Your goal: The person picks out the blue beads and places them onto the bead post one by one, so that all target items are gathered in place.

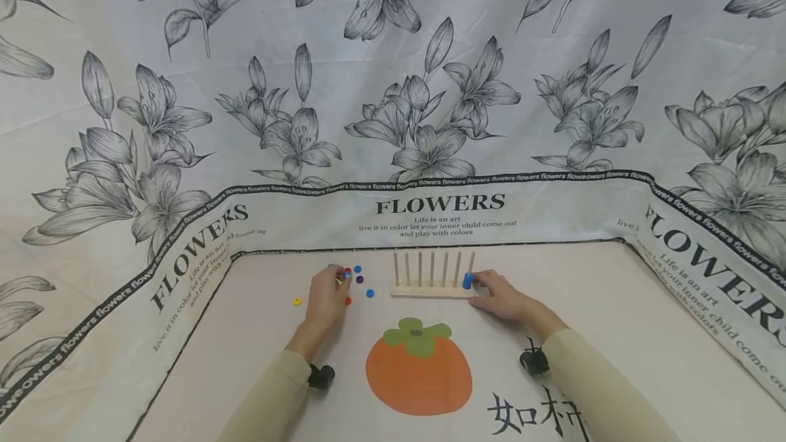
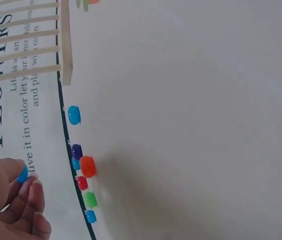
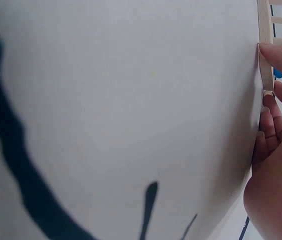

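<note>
A wooden peg rack point(image 1: 424, 290) with a row of upright rods stands at the back of the cloth. Blue beads point(image 1: 467, 281) sit low on its rightmost rod. My right hand point(image 1: 500, 297) holds the rack's right end, thumb against the base point(image 3: 266, 65) in the right wrist view. Over the loose beads to the left, my left hand point(image 1: 328, 297) pinches a small blue bead point(image 2: 23, 174) between thumb and fingers. Around it lie a purple bead point(image 1: 359, 280), an orange bead point(image 2: 87, 166), a red bead point(image 2: 82, 183) and a green bead point(image 2: 90, 200).
A yellow bead point(image 1: 297, 301) lies left of my left hand, and a blue bead point(image 1: 370, 293) lies between that hand and the rack. The cloth bears a printed orange persimmon point(image 1: 419, 377). A flower-printed curtain point(image 1: 439, 217) rises behind the rack.
</note>
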{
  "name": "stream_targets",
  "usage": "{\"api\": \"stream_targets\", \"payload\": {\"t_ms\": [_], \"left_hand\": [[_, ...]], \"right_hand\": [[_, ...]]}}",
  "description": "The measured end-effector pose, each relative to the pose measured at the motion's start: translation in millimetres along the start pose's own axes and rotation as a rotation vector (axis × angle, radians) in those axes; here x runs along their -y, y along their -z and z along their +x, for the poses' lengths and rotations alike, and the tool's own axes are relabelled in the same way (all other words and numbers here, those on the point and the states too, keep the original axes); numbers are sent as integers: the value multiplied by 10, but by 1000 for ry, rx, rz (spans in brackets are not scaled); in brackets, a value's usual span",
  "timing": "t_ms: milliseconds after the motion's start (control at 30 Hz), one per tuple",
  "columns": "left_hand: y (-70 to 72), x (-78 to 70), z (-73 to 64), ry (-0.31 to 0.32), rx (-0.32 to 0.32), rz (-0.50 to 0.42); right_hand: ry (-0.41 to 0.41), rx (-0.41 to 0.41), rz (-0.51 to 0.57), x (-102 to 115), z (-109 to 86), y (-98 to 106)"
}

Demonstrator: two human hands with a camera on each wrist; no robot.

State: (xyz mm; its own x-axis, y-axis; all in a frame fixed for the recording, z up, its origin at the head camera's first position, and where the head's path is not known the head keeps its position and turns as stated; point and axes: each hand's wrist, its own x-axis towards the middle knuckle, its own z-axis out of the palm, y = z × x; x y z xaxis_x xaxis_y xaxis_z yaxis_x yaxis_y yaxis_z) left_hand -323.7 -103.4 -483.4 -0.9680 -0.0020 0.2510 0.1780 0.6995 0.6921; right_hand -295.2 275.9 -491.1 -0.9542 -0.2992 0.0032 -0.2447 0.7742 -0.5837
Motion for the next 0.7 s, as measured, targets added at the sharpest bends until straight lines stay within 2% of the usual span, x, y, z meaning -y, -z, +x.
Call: {"api": "stream_targets", "payload": {"t_ms": [167,333,433,700], "left_hand": [[-23,-48,-26,-51,-3,-36],[-52,-74,-48,-128,-12,-81],[-68,-104,-63,-187,-30,-82],[-131,-230,-115,-283,-57,-109]], "right_hand": [[-19,-3,17,-3,2,-13],[-20,-4,6,22,-4,-10],[-15,-12,5,12,-3,-11],[-20,-4,16,6,-16,-9]]}}
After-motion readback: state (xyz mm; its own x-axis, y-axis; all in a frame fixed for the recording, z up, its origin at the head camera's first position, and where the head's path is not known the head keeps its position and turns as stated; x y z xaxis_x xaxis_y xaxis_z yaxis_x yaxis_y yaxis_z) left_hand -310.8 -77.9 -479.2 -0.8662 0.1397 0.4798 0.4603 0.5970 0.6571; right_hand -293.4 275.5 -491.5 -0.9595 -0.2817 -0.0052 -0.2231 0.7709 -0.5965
